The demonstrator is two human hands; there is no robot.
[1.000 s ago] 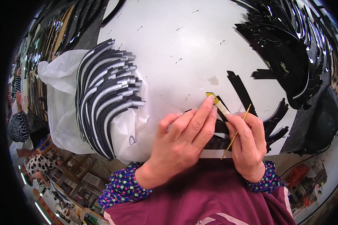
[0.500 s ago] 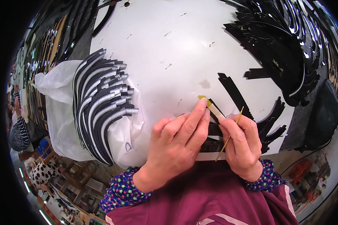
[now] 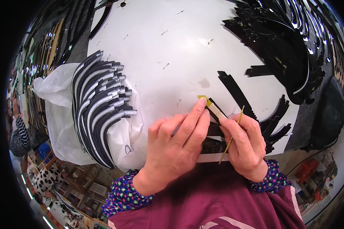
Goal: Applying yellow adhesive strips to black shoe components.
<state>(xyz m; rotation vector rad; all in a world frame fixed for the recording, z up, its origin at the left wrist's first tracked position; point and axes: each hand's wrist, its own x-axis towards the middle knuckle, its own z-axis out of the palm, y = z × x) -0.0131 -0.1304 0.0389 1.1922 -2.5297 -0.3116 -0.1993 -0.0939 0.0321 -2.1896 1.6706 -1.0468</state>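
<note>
Between my hands lies a narrow cream strip point(image 3: 217, 111) with a yellow, pointed far end. My left hand point(image 3: 176, 143) presses the yellow end with its stretched index fingertip; its thumb is hidden. The strip's near end is pinched by my right hand point(image 3: 245, 143), which also carries a thin brass-coloured stick point(image 3: 231, 139) slanting across its fingers. A black strip shows just behind the cream one, partly covered by the fingers. Beneath and between the hands are more dark flat pieces point(image 3: 214, 147) on the white board point(image 3: 160, 57).
Left, a fanned stack of curved black-and-grey strips point(image 3: 97, 110) rests on a white plastic bag point(image 3: 59, 126). At the far right is a large heap of black strips point(image 3: 273, 42). Several loose black strips point(image 3: 235, 89) lie nearer my right hand. Other people appear at the left edge.
The whole view has shifted slightly, so the table and hands appear a little further left and up. Both hands keep nearly the same grip and place on the strip.
</note>
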